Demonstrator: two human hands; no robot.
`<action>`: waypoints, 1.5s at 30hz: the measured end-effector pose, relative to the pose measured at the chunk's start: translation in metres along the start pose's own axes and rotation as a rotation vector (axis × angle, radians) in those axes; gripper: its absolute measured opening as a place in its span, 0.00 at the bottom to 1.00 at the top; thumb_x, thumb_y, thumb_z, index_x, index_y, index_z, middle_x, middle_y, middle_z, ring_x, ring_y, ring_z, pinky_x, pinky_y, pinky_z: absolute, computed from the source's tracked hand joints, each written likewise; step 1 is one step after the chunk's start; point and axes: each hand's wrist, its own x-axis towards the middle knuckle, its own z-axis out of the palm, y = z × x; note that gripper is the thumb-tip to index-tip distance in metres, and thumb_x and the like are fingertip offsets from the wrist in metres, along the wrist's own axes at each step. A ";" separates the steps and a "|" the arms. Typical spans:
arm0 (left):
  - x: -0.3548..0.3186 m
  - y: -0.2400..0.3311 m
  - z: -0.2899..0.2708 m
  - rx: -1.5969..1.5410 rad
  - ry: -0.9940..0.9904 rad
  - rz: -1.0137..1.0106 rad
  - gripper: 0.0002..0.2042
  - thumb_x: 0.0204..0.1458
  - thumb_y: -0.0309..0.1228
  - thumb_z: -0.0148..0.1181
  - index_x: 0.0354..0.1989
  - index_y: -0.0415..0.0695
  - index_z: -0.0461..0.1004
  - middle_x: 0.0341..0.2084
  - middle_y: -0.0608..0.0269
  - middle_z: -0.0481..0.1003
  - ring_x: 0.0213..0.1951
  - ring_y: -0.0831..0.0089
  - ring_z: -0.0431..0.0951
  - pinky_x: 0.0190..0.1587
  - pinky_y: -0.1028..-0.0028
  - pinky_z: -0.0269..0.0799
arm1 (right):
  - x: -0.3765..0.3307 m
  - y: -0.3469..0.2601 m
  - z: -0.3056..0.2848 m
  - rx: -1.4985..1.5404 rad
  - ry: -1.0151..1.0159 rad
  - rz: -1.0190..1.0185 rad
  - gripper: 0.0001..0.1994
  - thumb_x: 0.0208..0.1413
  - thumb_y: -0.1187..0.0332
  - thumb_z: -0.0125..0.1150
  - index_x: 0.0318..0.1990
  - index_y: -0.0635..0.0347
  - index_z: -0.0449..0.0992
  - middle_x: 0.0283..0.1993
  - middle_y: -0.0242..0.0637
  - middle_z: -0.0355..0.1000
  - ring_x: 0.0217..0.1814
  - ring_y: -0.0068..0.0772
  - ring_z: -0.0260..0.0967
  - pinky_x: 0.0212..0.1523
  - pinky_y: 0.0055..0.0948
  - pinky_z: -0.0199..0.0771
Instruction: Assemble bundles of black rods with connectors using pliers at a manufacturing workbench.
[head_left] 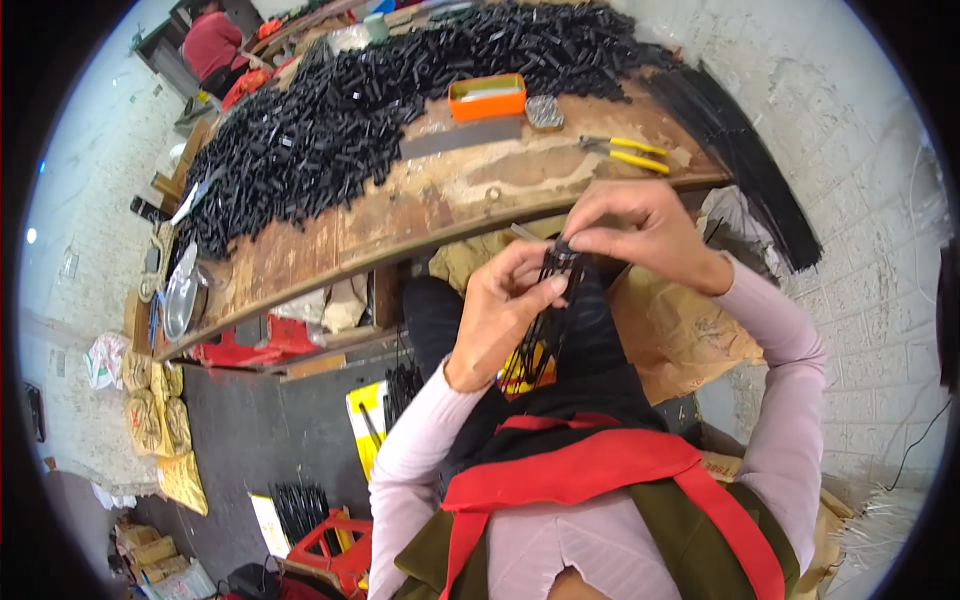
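— What are the hands on?

— A bundle of thin black wire-like strands (548, 320), held in front of the chest, just near of the worn wooden workbench (400, 215). The left hand (503, 315) is closed around the strands from the left, thumb pressed against them. The right hand (632, 225) pinches a small black clip-like piece (563, 246) at the bundle's top with its fingertips.

— Which way does it run?

— Its long axis goes far to near: gathered tight at the far end under the right hand, the strands fan loose toward the body (the lower ends blur into dark clothing).

— Any packages around?

— An orange rectangular tray (487, 97) sits on the far side of the bench, beside the big heap of small black plastic pieces (330, 110). Yellow-handled pliers (625, 152) lie right of it. Yellowish sacks (160, 420) are stacked on the floor at far left, a white bag (105, 360) above them, and a yellow-and-white flat package (368, 420) stands under the bench.
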 end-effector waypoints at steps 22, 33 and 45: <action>0.005 -0.015 0.029 0.007 0.174 -0.035 0.10 0.53 0.25 0.65 0.42 0.34 0.78 0.31 0.60 0.81 0.31 0.79 0.79 0.34 0.82 0.72 | -0.034 0.003 -0.016 0.047 0.084 0.148 0.08 0.43 0.79 0.71 0.31 0.62 0.79 0.35 0.34 0.76 0.41 0.26 0.72 0.44 0.24 0.69; 0.019 -0.024 0.041 0.010 -0.024 -0.106 0.09 0.53 0.24 0.65 0.41 0.34 0.78 0.33 0.59 0.80 0.36 0.75 0.80 0.43 0.76 0.75 | -0.055 0.026 -0.038 0.297 0.035 0.070 0.10 0.38 0.76 0.75 0.31 0.59 0.80 0.35 0.37 0.79 0.50 0.37 0.74 0.65 0.44 0.59; 0.031 -0.034 0.044 -0.233 -0.070 -0.116 0.11 0.52 0.25 0.66 0.41 0.32 0.77 0.30 0.60 0.79 0.34 0.77 0.78 0.40 0.77 0.73 | -0.055 0.040 -0.028 0.566 0.222 0.212 0.13 0.40 0.82 0.71 0.36 0.64 0.79 0.44 0.45 0.78 0.50 0.40 0.75 0.60 0.36 0.68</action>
